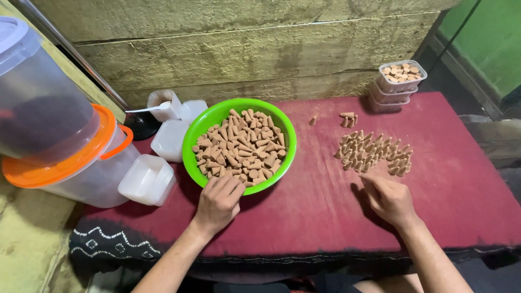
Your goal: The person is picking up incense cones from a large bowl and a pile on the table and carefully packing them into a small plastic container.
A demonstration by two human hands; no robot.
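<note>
reaching up from the near edge, both forearms | left hand (218,199) – fingers curled, loosely closed, on near rim of green bowl (191,146) of cones (239,146) | right hand (388,198) – right of bowl, fingers bent on red cloth (315,206), just below cone cluster (373,153), grasp unclear

left hand (218,201) at green bowl (198,133) of cones (239,146), red cloth (325,206)

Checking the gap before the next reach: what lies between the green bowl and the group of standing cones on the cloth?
Only bare red cloth between green bowl and standing cones, in the head view; a few loose cones sit farther back.
</note>
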